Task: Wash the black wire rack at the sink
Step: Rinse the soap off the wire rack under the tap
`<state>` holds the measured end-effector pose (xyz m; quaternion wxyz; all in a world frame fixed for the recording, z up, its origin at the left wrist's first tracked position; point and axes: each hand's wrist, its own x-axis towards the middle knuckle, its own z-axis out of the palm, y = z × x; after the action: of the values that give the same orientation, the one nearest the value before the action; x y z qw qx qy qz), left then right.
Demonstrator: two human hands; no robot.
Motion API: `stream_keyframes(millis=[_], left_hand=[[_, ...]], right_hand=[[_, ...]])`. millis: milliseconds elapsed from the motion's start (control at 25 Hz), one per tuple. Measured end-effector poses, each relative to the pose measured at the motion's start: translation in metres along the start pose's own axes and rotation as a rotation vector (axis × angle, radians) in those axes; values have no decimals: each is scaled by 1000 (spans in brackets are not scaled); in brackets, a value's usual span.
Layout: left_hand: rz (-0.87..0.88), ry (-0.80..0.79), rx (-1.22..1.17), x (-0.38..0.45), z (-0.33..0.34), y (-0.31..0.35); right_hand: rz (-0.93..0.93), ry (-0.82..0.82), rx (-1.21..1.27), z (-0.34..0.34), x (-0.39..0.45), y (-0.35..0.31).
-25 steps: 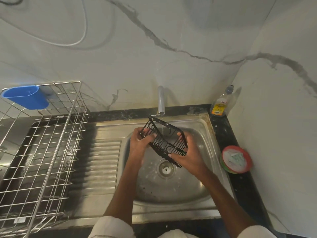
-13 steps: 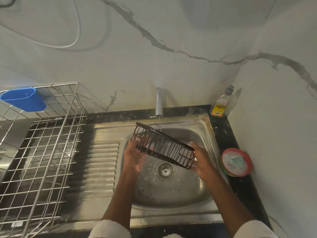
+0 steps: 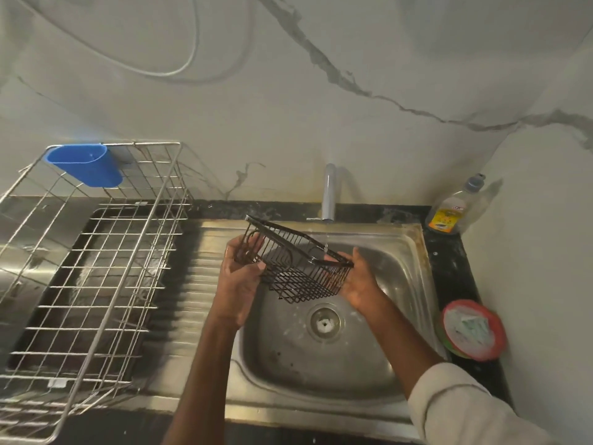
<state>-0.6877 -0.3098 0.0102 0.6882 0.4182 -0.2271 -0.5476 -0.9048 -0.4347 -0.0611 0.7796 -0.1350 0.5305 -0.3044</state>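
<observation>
A pale marble-veined wall (image 3: 321, 91) meets in a corner behind a stainless steel sink (image 3: 414, 252) set into a dark counter (image 3: 449, 252), with a ribbed draining board to its left. On that side stands a silver wire dish drainer (image 3: 96, 284) with a blue plastic cup (image 3: 85, 167) hooked on its back rim; to the right are a bottle of dish liquid (image 3: 449, 210) in the corner and a red-rimmed round tub (image 3: 471, 330) near the basin. Water runs in a thin stream from the tap (image 3: 329, 194). The black wire rack (image 3: 298, 271) is held tilted above the basin, its far rim under the stream. The left hand (image 3: 239, 284) grips its left end, fingers curled over the wires; the right hand (image 3: 359, 284) cups and holds the right end. This looks like the rinsing step. Next, I judge, the rack needs turning so the water reaches the remaining sides, with a firm hold on the wet wires.
</observation>
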Motion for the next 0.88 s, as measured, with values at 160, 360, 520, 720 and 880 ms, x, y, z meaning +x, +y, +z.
stream_keyframes(millis=[160, 360, 520, 720, 880], left_hand=[[54, 54, 123, -12, 6, 10], [84, 134, 234, -29, 6, 12], [72, 135, 361, -41, 12, 12], [39, 126, 445, -40, 19, 12], [8, 114, 454, -35, 19, 4]], right_hand=[[83, -81, 88, 16, 9, 1], [105, -121, 14, 32, 22, -1], [128, -135, 14, 36, 30, -2], [163, -122, 34, 15, 22, 7], [157, -112, 56, -11, 12, 12]])
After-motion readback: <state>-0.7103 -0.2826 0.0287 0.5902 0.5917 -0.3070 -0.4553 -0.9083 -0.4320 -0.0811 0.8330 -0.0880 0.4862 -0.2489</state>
